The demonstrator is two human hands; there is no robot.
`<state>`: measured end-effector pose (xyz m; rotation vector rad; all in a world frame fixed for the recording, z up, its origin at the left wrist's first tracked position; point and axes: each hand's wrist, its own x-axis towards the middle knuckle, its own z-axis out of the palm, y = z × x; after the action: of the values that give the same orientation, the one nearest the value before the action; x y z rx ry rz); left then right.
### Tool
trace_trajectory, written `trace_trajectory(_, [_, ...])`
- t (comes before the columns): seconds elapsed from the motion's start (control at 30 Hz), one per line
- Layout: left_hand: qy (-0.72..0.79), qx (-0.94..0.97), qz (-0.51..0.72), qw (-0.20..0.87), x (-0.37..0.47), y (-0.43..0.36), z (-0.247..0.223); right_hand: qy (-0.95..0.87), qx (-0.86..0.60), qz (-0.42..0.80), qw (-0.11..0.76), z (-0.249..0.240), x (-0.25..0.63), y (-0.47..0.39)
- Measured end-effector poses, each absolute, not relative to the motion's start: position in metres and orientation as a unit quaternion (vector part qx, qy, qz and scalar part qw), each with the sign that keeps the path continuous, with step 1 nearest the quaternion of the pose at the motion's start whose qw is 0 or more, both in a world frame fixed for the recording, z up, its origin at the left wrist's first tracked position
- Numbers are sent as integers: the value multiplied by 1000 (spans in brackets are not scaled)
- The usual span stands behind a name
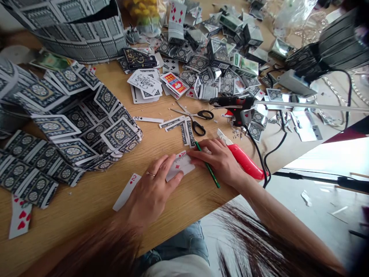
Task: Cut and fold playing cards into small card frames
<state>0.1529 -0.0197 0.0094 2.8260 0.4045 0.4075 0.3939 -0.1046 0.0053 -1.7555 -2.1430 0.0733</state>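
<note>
My left hand [152, 188] lies flat on a face-up playing card [181, 165] with red diamonds, pressing it to the wooden table [95, 196]. My right hand [220, 159] holds a green pencil [208, 166] with its tip at the card's far edge, fingers touching the card. Another face-up card, a two of diamonds [127, 190], lies partly under my left wrist. A ring shows on my left hand.
A red utility knife [245, 161] lies right of my right hand. Black-handled scissors [196, 117], a glue gun [235, 105] with its cable, cut card strips [181, 129], a large glued sheet of patterned cards [72, 127] at left, and a heap of card scraps [219, 57] behind.
</note>
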Motion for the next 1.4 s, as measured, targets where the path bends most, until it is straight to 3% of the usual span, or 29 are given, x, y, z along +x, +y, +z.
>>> trace_trajectory(0.3, [73,988,137,22,153,-54,2,-758,-624,8,190,4,396,-104])
trace_trajectory(0.77, [36,994,88,54,137,-37,-3,-739,-642,5,204,3,389,-111])
trace_trajectory(1.4, [135,974,156,96,142,-45,-7,-725,-655,-5,210,-4,389,-115])
